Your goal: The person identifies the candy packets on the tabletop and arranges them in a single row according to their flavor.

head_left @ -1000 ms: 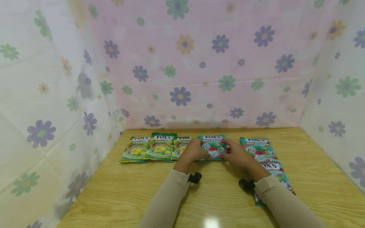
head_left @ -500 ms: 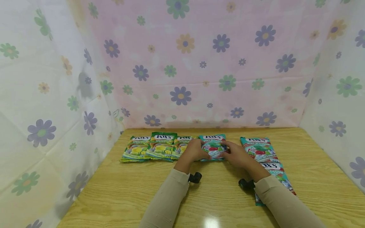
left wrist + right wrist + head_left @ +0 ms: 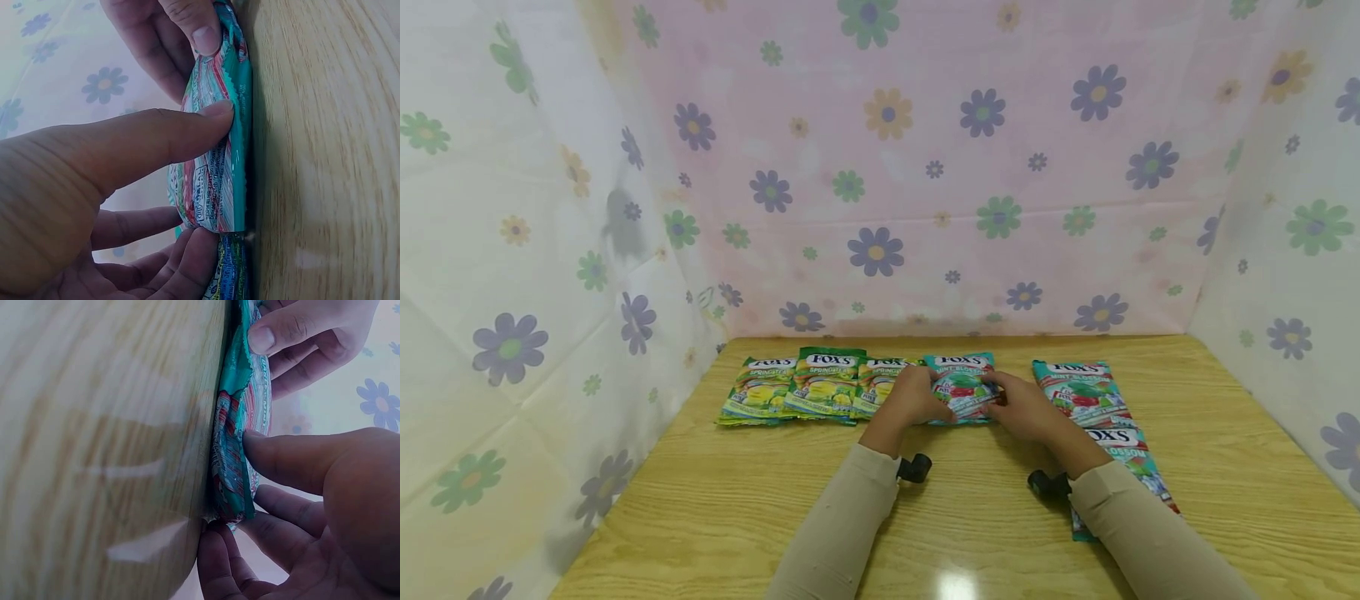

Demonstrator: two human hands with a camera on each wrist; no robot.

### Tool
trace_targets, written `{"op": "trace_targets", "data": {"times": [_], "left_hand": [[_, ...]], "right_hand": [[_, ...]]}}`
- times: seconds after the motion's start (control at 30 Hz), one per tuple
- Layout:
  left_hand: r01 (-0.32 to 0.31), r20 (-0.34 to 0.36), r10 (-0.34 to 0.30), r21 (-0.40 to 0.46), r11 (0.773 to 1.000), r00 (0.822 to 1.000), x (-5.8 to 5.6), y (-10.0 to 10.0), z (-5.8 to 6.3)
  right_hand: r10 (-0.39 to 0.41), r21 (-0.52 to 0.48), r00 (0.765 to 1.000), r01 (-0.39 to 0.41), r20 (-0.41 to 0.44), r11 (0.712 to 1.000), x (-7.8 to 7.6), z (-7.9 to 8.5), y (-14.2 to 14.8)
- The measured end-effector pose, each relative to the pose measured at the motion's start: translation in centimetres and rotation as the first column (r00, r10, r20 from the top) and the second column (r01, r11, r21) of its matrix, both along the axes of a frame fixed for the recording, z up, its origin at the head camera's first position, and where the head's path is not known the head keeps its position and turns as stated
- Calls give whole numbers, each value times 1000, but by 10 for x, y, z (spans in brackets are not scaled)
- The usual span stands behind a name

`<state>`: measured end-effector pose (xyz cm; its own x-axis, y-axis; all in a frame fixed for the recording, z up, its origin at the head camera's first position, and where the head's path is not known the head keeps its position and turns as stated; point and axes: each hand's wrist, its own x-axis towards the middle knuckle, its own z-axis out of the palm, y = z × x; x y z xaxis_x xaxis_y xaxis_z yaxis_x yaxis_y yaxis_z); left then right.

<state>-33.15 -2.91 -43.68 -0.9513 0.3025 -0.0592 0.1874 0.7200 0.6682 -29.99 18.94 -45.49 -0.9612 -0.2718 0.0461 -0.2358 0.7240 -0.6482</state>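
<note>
Mint Blossom packet [image 3: 964, 387], 1 of 3 such fronts counted: flat on surface [image 3: 970, 521], toward 12 o'clock edge, between 2 hands. Left hand [image 3: 913, 396] pinches its 9 o'clock side; right hand [image 3: 1026, 406] pinches its 3 o'clock side. From there: upper packet [image 3: 1081, 396] at 3 o'clock, apart; lower packet [image 3: 1123, 450] at 4 o'clock, touching upper, partly hidden by right sleeve [image 3: 1150, 533]. Spring Tea packets [image 3: 824, 387]: 3 fronts, row at 9 o'clock, overlapping. Layers beneath: cannot tell count.

Pink-and-white floral cloth walls [image 3: 925, 292], wood-grain tabletop [image 3: 985, 525], bright glare [image 3: 957, 585].
</note>
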Motion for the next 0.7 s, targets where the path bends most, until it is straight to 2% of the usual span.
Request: {"op": "trace_targets", "data": {"times": [0.7], "left_hand": [[-12, -22, 10, -61, 998, 1000, -1, 1, -3]], "right_hand": [[1, 30, 1000, -1, 12, 1000, -1, 1, 0]]}}
